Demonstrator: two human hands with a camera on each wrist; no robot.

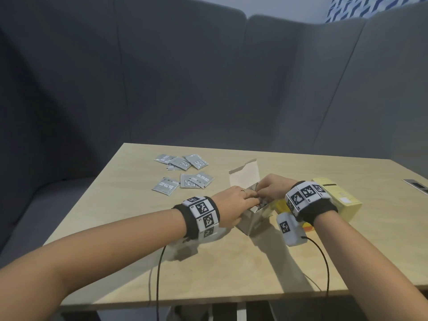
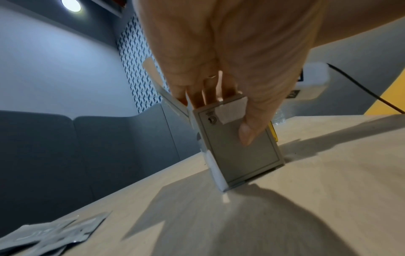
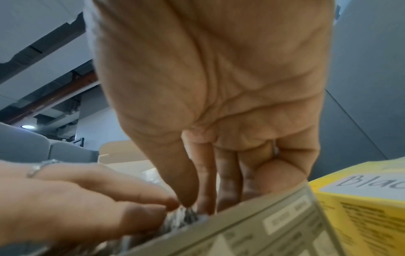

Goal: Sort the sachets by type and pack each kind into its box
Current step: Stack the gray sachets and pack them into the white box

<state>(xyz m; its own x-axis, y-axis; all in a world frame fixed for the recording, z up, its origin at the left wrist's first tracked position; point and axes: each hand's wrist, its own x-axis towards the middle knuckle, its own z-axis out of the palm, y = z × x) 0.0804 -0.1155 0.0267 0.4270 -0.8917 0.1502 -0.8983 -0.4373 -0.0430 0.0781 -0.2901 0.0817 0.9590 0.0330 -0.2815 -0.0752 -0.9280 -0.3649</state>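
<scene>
Grey cardboard box (image 1: 252, 218) upright near the middle of the table (image 1: 129, 262), lid flap open and raised toward the far edge. Left hand (image 1: 234, 205) gripping it: thumb (image 2: 252, 128) pressed on the near face, fingers (image 2: 197, 97) dipped into the open top. Right hand (image 1: 273, 188) reaching in from the other side, fingertips (image 3: 203, 199) curled round a bundle of silver sachets (image 3: 184, 216) at the box mouth. Yellow box (image 1: 340, 200) lying just beside the grey one, toward the right edge. Loose silver sachets (image 1: 185, 174) scattered flat toward the far left corner, well apart from both boxes. Marker bands on both wrists, black cables trailing off the near edge.
</scene>
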